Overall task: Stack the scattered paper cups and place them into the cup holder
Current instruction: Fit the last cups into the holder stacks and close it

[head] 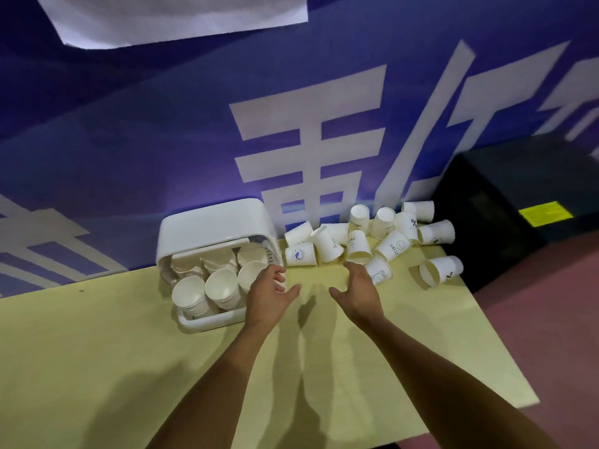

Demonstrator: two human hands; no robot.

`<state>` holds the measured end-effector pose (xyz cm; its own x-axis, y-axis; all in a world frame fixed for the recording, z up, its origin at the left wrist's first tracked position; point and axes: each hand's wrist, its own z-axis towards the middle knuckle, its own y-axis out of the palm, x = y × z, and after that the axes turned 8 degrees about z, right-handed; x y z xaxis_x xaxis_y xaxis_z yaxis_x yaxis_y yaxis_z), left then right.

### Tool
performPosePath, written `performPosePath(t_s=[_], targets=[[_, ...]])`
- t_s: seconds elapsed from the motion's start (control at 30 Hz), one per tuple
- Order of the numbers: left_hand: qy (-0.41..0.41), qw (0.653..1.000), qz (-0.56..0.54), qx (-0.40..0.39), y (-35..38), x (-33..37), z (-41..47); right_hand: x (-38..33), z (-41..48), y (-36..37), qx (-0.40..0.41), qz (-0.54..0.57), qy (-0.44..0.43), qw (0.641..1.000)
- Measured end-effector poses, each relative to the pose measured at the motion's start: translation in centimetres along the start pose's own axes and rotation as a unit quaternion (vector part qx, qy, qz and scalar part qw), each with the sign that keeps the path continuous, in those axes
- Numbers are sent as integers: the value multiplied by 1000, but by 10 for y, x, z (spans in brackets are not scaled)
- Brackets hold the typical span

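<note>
Several white paper cups [327, 244] lie scattered on their sides at the back of the yellow table [97, 351], against the blue wall. One more cup [442, 270] lies apart at the right edge. A white cup holder [210, 222] with its lid raised stands to the left and holds several stacks of cups [223, 288]. My left hand [270, 293] hovers just right of the holder with loosely curled fingers and holds nothing. Empty too, my right hand [358, 291] is spread a little in front of the pile, close to a cup with a bear drawing [381, 273].
A blue banner wall [162, 140] with large white characters rises right behind the table. A black box [518, 202] with a yellow label stands at the right, beyond the table's edge. Reddish floor [551, 319] shows to the right.
</note>
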<state>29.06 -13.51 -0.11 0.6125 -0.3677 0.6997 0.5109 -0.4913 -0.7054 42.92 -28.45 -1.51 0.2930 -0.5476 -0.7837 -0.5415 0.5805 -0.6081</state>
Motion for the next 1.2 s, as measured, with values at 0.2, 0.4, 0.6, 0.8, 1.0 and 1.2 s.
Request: performPosePath(t_s=[0.2,0.4,0.6,0.8,1.0,1.2], targets=[[16,996,23,-82,58,38,10,49,1,-51,40,-3,33,999],[28,988,35,-146,115,72,19,94,9,-96,69,-6,88,994],[49,984,74,-152,159,97,26,133,20,-128,86,-3,96,992],[37,982,114,-147,188,111,34,160,36,-142,88,-27,83,992],[3,974,176,-142,206,113,46,184,60,-147,83,-50,63,993],[-13,966,202,-160,219,110,54,199,76,-142,34,-162,19,986]])
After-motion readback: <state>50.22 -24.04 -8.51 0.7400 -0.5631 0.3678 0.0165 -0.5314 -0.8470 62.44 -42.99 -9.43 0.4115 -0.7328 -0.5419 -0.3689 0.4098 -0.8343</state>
